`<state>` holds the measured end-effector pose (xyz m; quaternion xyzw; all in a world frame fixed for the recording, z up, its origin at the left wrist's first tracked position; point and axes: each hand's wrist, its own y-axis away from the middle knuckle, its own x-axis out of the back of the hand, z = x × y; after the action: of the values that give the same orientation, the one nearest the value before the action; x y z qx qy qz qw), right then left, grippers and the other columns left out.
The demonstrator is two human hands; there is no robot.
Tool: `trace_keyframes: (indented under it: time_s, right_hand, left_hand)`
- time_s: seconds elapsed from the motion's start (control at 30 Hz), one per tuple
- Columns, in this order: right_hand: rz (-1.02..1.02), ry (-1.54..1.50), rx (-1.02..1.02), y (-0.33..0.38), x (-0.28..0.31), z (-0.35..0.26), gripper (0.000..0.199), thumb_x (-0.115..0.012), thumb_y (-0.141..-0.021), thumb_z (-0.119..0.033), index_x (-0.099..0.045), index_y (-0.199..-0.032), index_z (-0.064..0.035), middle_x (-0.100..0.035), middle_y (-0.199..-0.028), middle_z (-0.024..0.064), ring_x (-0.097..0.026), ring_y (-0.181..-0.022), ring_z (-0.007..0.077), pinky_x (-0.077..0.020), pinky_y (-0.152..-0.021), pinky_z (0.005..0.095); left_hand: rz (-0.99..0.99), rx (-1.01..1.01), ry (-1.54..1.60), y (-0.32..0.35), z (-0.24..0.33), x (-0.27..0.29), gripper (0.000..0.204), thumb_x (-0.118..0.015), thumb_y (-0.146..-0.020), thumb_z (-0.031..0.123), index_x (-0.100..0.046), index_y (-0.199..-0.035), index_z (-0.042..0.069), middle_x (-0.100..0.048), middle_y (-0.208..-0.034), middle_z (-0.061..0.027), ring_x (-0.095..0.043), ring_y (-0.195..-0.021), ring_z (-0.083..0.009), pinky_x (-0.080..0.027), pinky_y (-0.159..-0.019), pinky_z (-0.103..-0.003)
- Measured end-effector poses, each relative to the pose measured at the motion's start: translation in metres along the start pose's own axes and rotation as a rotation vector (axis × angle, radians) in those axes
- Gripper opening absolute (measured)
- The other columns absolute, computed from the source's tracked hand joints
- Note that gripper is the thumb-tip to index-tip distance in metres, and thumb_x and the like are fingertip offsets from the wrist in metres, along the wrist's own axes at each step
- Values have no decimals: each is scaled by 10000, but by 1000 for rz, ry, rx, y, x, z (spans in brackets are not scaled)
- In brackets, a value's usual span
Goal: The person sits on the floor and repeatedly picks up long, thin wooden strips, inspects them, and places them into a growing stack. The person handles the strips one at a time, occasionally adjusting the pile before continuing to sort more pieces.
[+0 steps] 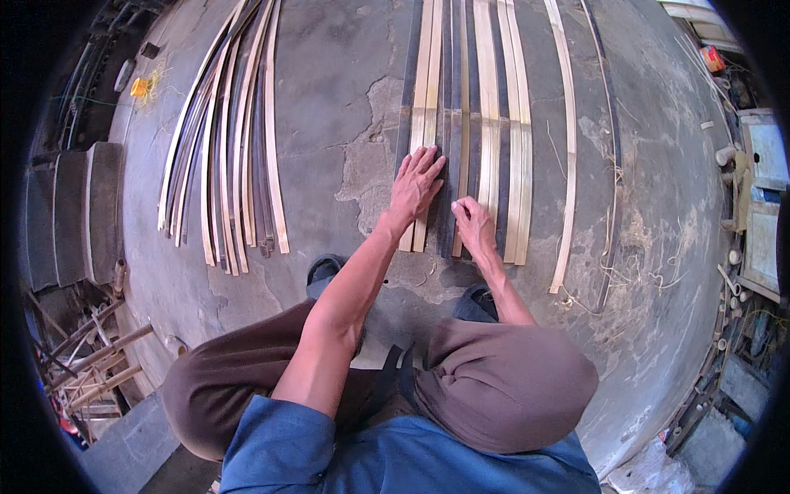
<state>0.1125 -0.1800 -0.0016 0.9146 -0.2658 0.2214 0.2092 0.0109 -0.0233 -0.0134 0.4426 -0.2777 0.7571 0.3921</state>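
Several long bamboo strips, pale ones [487,156] and dark ones [447,90], lie side by side on the floor in front of me. My left hand [416,188] rests open on the left part of this row, fingers stretched forward over a pale strip and the dark one beside it. Just to its right, my right hand [477,226] has its fingers curled together. Its fingertips are at a narrow brownish strip [465,140] near the row's near end. Whether anything is pinched between them is hidden.
A fanned bundle of strips [239,165] lies to the left. Toward the right are a single pale strip [568,148], a thin dark strip [615,165] and curled shavings [658,267]. Grey blocks [103,214] and bamboo poles [107,383] stand at far left; clutter lines the right edge.
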Motion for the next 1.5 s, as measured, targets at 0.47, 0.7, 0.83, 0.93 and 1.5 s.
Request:
trace_keyframes:
  time_s: [0.47, 0.7, 0.83, 0.93, 1.5]
  right_hand:
    - [31, 15, -81, -11, 8, -12, 284, -625, -935, -277, -665, -862, -6, -654, -700, 151, -638, -634, 285, -485, -629, 405]
    - [50, 85, -59, -3, 5, -32, 291, -626, -931, -280, -667, -858, -1, -647, -712, 150, -622, -640, 250, -476, -635, 393]
    - [54, 67, -22, -5, -7, -21, 296, -628, -934, -295, -682, -877, -9, -620, -663, 98, -587, -609, 187, -464, -609, 356]
    - [28, 50, -85, -6, -6, -25, 307, -628, -927, -308, -683, -892, -8, -625, -677, 119, -598, -622, 219, -468, -628, 375]
    - [519, -132, 80, 29, 0, -52, 310, -594, -985, -292, -548, -901, 3, -455, -647, 64, -424, -586, 143, -386, -538, 353]
  left_hand:
    - [35, 15, 49, 5, -3, -5, 516, -618, -907, 241, -492, -1403, 177, -344, -1549, -62, -276, -1451, -264, -206, -1195, -432]
    - [125, -4, 143, 3, -6, -4, 452, -602, -901, 164, -546, -1349, 135, -457, -1475, -60, -376, -1399, -260, -284, -1156, -430]
    - [189, -19, 221, -4, -20, -4, 404, -579, -900, 112, -575, -1304, 90, -532, -1410, -60, -463, -1336, -255, -337, -1123, -401]
    - [163, -41, 207, -3, -21, -7, 405, -577, -900, 109, -575, -1304, 93, -529, -1414, -59, -457, -1340, -255, -335, -1125, -400]
    - [115, -91, -41, -26, -16, 13, 607, -559, -935, 279, -359, -1493, 151, -266, -1589, -82, -239, -1472, -252, -159, -1209, -434]
